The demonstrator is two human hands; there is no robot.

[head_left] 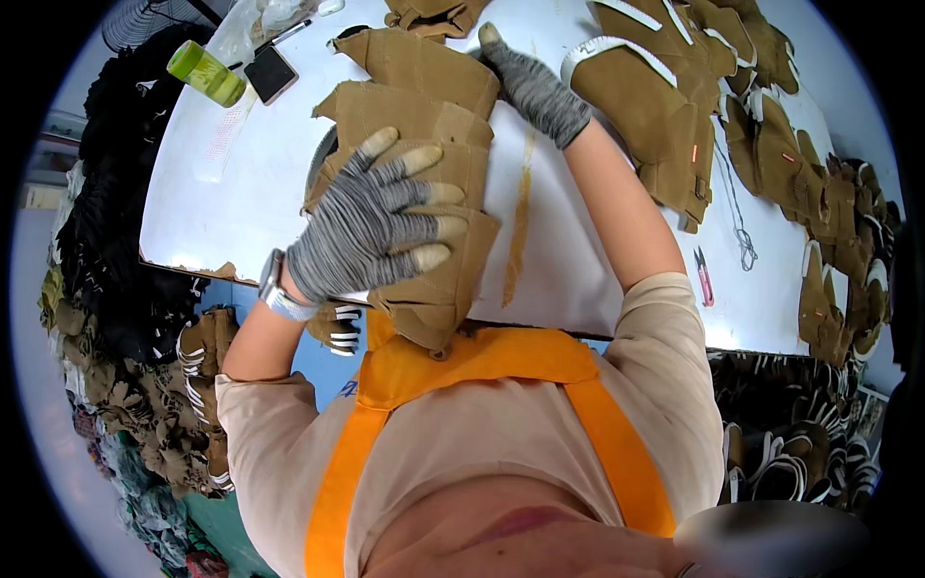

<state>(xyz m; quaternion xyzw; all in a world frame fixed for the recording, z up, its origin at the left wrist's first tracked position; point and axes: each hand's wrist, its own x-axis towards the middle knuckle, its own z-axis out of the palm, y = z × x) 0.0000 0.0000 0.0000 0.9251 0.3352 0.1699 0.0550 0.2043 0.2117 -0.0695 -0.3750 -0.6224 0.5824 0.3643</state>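
Brown suede-like stitched panels (414,111) overlap at the white tabletop's (246,217) near edge. Grey knit-gloved left hand (371,222) lies spread on them; matching right hand (535,91) sits at their far-right corner, grip unclear from here. Apparent step: steadying; next move calls for keeping layers aligned.

From the head, one wide fisheye view looks steeply down at close range, orange apron (472,361) near, white table (568,260) beyond.
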